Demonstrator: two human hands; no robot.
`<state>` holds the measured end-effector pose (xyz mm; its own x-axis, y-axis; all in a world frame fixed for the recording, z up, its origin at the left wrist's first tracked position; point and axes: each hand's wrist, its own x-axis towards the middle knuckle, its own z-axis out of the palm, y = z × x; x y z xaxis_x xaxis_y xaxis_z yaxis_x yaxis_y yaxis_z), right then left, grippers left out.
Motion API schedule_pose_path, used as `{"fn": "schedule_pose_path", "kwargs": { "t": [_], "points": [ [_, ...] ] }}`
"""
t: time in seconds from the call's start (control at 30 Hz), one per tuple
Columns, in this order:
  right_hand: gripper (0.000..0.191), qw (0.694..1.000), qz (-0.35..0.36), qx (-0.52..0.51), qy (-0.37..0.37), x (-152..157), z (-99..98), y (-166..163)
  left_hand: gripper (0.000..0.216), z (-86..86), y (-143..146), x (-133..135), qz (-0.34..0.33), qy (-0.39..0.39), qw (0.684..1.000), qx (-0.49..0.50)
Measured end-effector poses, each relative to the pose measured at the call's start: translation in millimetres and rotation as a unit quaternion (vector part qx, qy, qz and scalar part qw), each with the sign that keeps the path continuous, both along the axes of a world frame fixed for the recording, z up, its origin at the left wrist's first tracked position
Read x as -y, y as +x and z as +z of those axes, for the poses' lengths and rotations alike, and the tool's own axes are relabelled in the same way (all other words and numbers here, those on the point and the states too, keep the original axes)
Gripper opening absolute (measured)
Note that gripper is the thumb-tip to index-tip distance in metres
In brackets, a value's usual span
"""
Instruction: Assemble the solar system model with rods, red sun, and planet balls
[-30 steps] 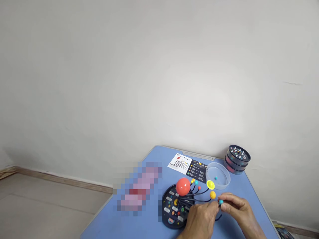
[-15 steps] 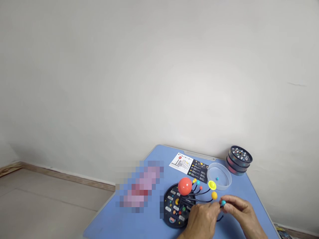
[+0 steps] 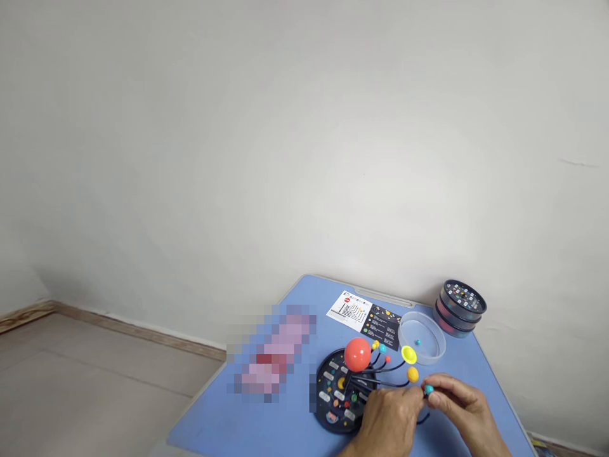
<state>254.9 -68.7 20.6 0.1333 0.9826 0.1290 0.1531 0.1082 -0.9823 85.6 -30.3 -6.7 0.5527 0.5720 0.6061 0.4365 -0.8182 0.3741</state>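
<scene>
A solar system model with a round black base (image 3: 333, 416) stands on the table, a large red ball (image 3: 357, 354) at its centre and small coloured balls on curved black rods. My left hand (image 3: 391, 416) is closed on one black rod near its tip, in front of the base. Between the thumb and fingers of my right hand (image 3: 464, 406) is a small teal ball (image 3: 429, 390), at the end of that rod. Whether the ball is fully seated on it I cannot tell. Beside my hands are a yellow ringed ball (image 3: 409, 354) and an orange ball (image 3: 413, 374).
A clear round tray (image 3: 440, 355) holds another small teal ball (image 3: 418, 342). Left of it lies a printed instruction sheet (image 3: 349, 311). A round black-rimmed tin (image 3: 460, 308) stands at the back right of the blue table (image 3: 228, 425). A blurred pink item (image 3: 285, 339) lies at left.
The view has shifted slightly, so the table and its things appear a little further right. Both hands keep the same hold, with the teal ball still at the rod's tip.
</scene>
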Motion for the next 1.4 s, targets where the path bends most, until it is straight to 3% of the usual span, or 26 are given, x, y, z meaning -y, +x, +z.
{"fn": "schedule_pose_path", "kwargs": {
  "t": [0.13,0.23,0.63,0.87,1.03,1.4],
  "points": [
    [0.014,0.987,0.02,0.119,0.11,-1.1,-1.1,3.5,0.016,-2.8,0.9,-1.1,0.005,0.018,1.0,-0.015],
    [0.017,0.968,0.027,0.184,0.167,-0.8,-3.1,6.7,0.016,-4.0,1.8,-1.7,0.008,0.028,0.999,-0.014],
    [0.019,0.951,0.016,0.212,0.226,0.1,-2.3,0.1,0.019,-8.8,3.4,-2.1,0.012,0.043,0.998,0.034],
    [0.026,0.895,0.067,0.273,0.345,-2.4,7.5,-3.6,0.023,-15.0,4.7,-6.7,-0.005,0.071,0.996,0.046],
    [0.023,0.885,0.069,0.294,0.354,-2.1,10.6,-6.1,0.024,-16.8,4.2,-7.6,-0.007,0.065,0.997,0.051],
    [0.03,0.907,0.106,0.271,0.305,-2.7,8.8,2.1,0.021,-18.8,3.4,-8.1,-0.012,0.039,0.999,0.023]
  ]
}}
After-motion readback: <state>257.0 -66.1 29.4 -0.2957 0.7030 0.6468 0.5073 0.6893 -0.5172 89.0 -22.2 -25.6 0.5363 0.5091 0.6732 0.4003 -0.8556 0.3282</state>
